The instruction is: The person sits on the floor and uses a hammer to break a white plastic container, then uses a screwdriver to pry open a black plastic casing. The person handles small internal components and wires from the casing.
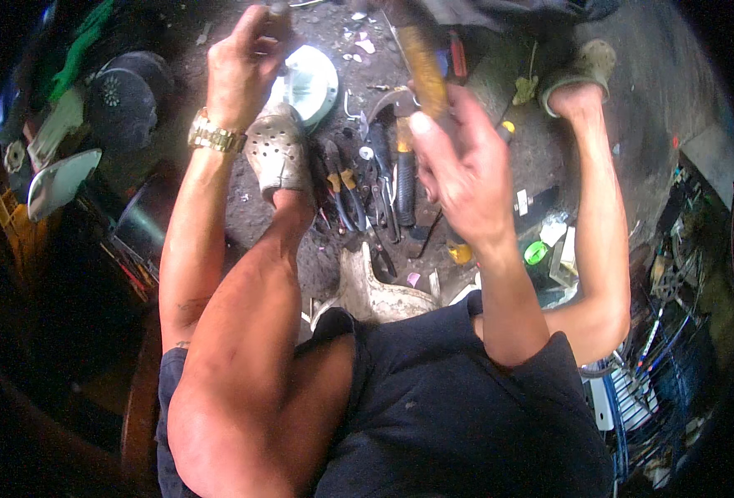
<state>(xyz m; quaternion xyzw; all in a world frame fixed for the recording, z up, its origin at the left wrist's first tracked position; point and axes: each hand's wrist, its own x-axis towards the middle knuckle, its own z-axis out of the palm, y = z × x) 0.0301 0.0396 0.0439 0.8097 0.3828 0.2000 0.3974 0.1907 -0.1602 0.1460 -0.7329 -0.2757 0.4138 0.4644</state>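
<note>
At the top left, my left hand (246,66), with a gold watch on its wrist, is closed with curled fingers. What it pinches is too small and too near the picture's edge to make out. My right hand (473,170) grips the lower end of a yellow-brown handle (423,66) between thumb and fingers. This tool is smeared by motion, and its dark far end runs out at the top edge. Beneath it on the ground lies a claw hammer (406,162) with a black and orange grip. Beside that are pliers (346,195) and several other hand tools.
A round white-metal disc (313,87) lies beyond my left clog (280,153). Black buckets (122,104) stand at the left. My right clog (582,70) is at the far right. A red-handled tool (458,54), a green cap (536,252) and tangled scrap (657,365) lie about.
</note>
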